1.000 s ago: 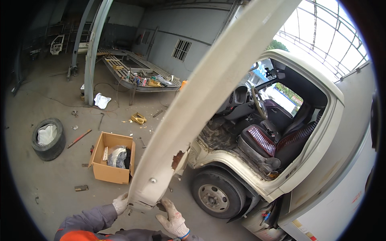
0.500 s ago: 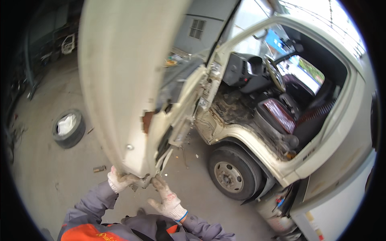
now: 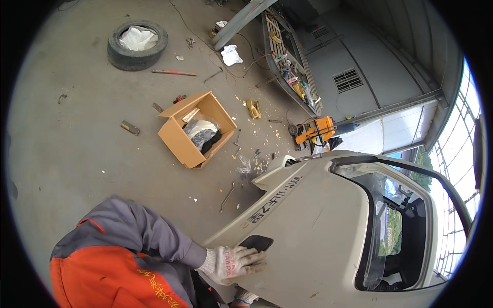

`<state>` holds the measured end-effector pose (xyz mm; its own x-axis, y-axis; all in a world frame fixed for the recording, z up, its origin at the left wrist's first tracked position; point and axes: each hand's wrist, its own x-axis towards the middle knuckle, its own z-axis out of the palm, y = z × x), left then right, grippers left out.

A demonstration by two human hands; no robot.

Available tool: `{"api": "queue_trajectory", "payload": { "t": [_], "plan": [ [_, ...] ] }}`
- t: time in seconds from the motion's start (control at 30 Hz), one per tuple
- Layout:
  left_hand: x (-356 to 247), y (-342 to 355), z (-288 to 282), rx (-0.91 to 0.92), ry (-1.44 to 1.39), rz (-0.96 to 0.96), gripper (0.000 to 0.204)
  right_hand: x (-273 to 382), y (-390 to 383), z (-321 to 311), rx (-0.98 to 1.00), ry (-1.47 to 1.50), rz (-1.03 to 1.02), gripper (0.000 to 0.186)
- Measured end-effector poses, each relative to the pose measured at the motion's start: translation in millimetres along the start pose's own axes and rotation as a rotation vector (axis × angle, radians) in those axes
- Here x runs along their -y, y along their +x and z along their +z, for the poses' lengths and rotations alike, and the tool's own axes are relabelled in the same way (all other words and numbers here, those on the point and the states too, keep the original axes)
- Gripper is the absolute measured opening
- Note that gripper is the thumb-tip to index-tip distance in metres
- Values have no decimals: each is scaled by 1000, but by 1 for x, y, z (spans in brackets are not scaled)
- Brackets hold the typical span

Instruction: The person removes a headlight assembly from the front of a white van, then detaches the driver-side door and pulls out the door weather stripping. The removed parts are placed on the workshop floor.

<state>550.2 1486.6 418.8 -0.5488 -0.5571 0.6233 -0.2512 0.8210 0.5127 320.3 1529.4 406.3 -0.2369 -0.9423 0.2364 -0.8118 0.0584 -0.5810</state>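
Note:
The cream truck door (image 3: 308, 241) lies before me with its outer face showing. My left hand (image 3: 235, 263), in a white knitted glove with red print, rests flat on the panel, fingers stretched out and pressed together lightly. Just above those fingers is the dark recessed door handle (image 3: 259, 242). My right hand (image 3: 246, 296) shows only as a glove cuff and wrist with a blue band at the lower edge; the door's rim hides its fingers. The window frame (image 3: 362, 256) of the door is at the right, with the cab interior visible through it.
An open cardboard box (image 3: 177, 138) with bagged items stands on the floor. Beyond it lie a tyre (image 3: 136, 60), a red bar (image 3: 174, 73) and a wrench (image 3: 227, 197). An orange wheeled machine (image 3: 318, 131) and a cluttered rack (image 3: 290, 66) stand by the grey wall.
My view has swung round from the open cab to the door's outer face. My left hand has gone from the door's lower edge to its outer panel. The right hand is now mostly hidden.

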Motion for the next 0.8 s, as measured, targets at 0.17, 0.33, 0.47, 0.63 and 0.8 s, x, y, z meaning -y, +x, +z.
{"api": "queue_trajectory", "payload": {
  "t": [0.17, 0.33, 0.47, 0.63, 0.8],
  "plan": [
    [35, -6, -54, 137, -47, -5, 118, 47, 2, 32, 0, 7, 93, 33],
    [68, -19, -96, 141, -110, 22, 122, 79, 7, 51, 8, -15, 125, 33],
    [71, -19, -110, 192, -120, 13, 123, 92, 7, 57, 12, -24, 130, 32],
    [59, -15, -92, 177, -93, -14, 120, 93, 7, 55, 5, -4, 125, 31],
    [50, -12, -76, 187, -121, -45, 121, 82, 7, 42, -4, 19, 87, 31]
  ]
}}
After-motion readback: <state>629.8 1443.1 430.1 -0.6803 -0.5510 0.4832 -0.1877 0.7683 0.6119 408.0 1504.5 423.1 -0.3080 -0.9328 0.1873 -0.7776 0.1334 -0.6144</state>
